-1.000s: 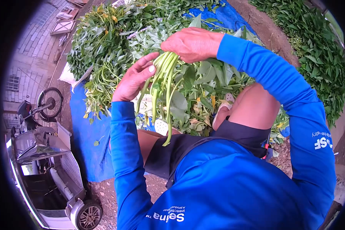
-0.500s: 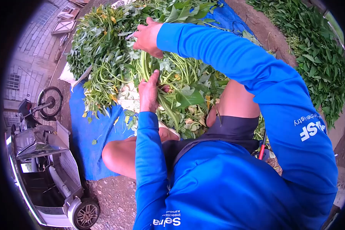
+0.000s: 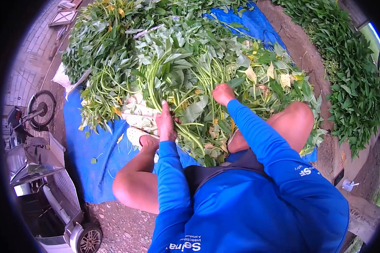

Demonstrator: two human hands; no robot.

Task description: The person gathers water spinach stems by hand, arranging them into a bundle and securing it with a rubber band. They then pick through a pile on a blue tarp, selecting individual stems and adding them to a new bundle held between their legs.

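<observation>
My left hand [image 3: 166, 122] is wrapped round a bunch of long-stemmed leafy greens [image 3: 152, 82], which look like water spinach. Its leafy tops point away from me, and the thick cut stems [image 3: 192, 139] stick out below the hand towards my lap. To the right, my right hand [image 3: 223, 93] is closed at the loose pile, with its fingers curled down on some leafy stems [image 3: 207, 71]. The fingertips are partly hidden. A broad heap of the same greens [image 3: 177, 38] spreads in front of both hands, with yellowed leaves [image 3: 251, 74] among it.
A blue tarp [image 3: 88, 160] lies under the heap. My bent legs and a pale clog [image 3: 135, 135] frame the near side. More greens [image 3: 346, 76] are piled along the right. A motorcycle with a sidecar [image 3: 50, 189] stands on the left.
My right hand has left the tops of the held bunch and come down to the right, onto the loose pile. My left hand keeps the bunch, slightly lower.
</observation>
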